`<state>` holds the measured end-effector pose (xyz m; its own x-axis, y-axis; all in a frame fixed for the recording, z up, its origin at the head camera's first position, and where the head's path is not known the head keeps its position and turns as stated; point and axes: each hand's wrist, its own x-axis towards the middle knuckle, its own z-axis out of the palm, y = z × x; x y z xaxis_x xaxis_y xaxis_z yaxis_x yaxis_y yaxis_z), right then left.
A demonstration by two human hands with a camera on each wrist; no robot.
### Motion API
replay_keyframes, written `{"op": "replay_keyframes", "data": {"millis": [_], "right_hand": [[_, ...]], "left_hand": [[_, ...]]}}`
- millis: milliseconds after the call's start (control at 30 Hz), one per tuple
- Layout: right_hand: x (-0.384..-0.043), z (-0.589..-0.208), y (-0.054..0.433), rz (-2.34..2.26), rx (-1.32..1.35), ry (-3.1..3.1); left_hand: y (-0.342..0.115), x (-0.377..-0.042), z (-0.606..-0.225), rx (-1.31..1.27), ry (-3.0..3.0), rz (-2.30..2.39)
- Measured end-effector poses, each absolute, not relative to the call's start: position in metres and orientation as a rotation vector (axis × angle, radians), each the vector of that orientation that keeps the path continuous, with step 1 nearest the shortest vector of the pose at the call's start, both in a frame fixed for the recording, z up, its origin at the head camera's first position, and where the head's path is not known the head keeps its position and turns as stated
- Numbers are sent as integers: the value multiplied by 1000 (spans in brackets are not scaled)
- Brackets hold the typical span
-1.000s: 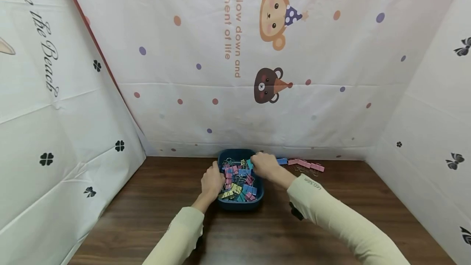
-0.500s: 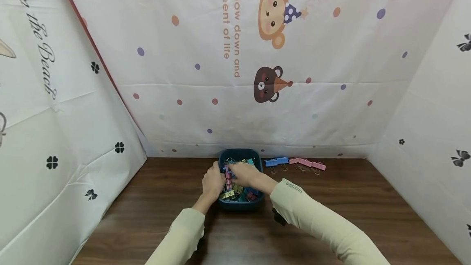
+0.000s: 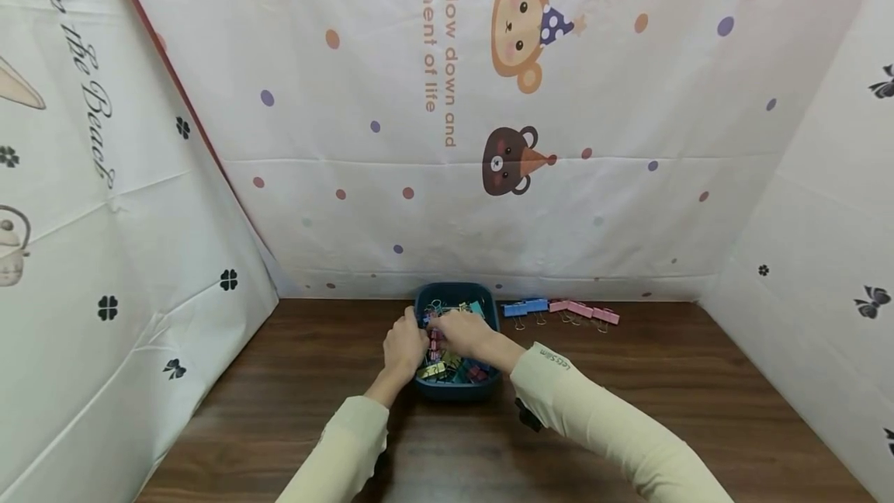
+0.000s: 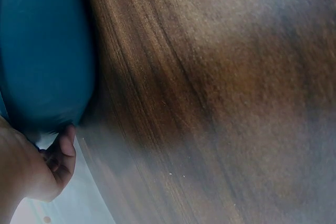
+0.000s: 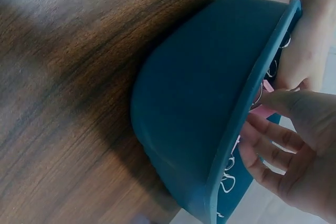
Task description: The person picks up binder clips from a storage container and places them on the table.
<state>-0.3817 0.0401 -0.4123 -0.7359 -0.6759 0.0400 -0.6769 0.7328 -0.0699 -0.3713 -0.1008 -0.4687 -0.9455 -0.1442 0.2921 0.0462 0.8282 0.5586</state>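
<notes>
A dark blue plastic bin (image 3: 457, 392) full of colourful binder clips (image 3: 433, 370) stands on the wooden table. At its left side, my left hand (image 3: 405, 344) grips the rim; in the left wrist view its thumb lies against the outer wall (image 4: 47, 51). My right hand (image 3: 462, 332) reaches over the bin from the right, its fingers down among the clips. In the right wrist view that hand (image 5: 294, 150) pinches a pink binder clip (image 5: 263, 111) between thumb and finger, just inside the rim. Wire handles of other clips show beside it.
Behind the bin to the right, two blue binder clips (image 3: 526, 307) and several pink binder clips (image 3: 583, 310) lie in a row along the table's back edge. A printed white cloth (image 3: 314, 138) hangs behind the brown table (image 3: 628, 394) and at both sides.
My right hand has moved left from the bin's right rim to the clips inside, uncovering a second blue clip in the row. The left hand has stayed at the rim.
</notes>
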Motion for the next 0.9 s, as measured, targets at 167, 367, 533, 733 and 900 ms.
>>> {"op": "replay_keyframes", "data": {"millis": [167,367,533,733,900], "right_hand": [[-383,-412,44,67,1112,-2856],[-386,-411,50,-105,1137,-2703],[-386,-411,56,-218,1206,-2572],[-385,-406,66,-254,1270,-2481],[-386,-398,74,46,1229,-2603]], "left_hand": [[-99,-370,-469,81,-2694,-828],[-101,-372,-469,82,-2701,-829],[-101,-373,-470,85,-2705,-827],[-100,-373,-471,86,-2709,-824],[-101,-375,-471,88,-2705,-824]]}}
